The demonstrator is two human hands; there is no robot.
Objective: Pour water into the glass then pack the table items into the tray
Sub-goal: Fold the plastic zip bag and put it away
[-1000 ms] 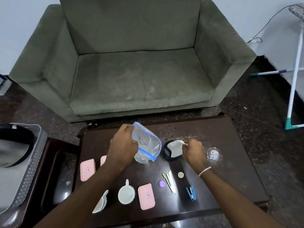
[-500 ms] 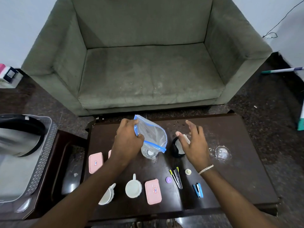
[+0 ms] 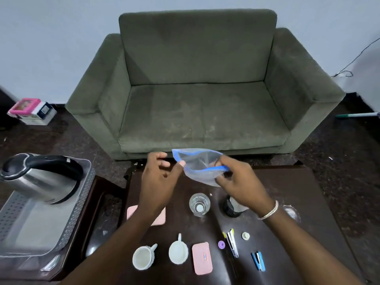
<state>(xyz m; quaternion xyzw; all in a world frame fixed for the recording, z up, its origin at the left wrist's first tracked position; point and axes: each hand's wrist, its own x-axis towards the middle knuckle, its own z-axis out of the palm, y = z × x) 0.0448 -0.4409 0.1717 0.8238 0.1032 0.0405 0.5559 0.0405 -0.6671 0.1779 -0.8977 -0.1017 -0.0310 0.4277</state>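
Note:
A clear plastic zip bag (image 3: 196, 168) with a blue rim hangs above the far side of the dark table (image 3: 308, 192). My right hand (image 3: 236, 182) grips its blue zip edge. My left hand (image 3: 158, 177) is beside the bag with fingers apart, and only its thumb tip touches the rim. Below the bag stands a clear glass (image 3: 199, 205) with water in it. At the left a grey tray (image 3: 82, 202) on a side table holds a steel kettle (image 3: 39, 179).
On the table are a black cup (image 3: 231, 209), two white cups (image 3: 144, 258) (image 3: 178, 251), two pink boxes (image 3: 202, 258) (image 3: 160, 220), pens (image 3: 232, 243), a blue stapler (image 3: 258, 261), small caps (image 3: 221, 244) (image 3: 245, 235) and a clear lid (image 3: 292, 212). A green sofa (image 3: 197, 99) stands behind.
The bag has risen off the glass. My right hand left the black cup and took the bag's zip edge. My left hand loosened its hold. The camera tilted up.

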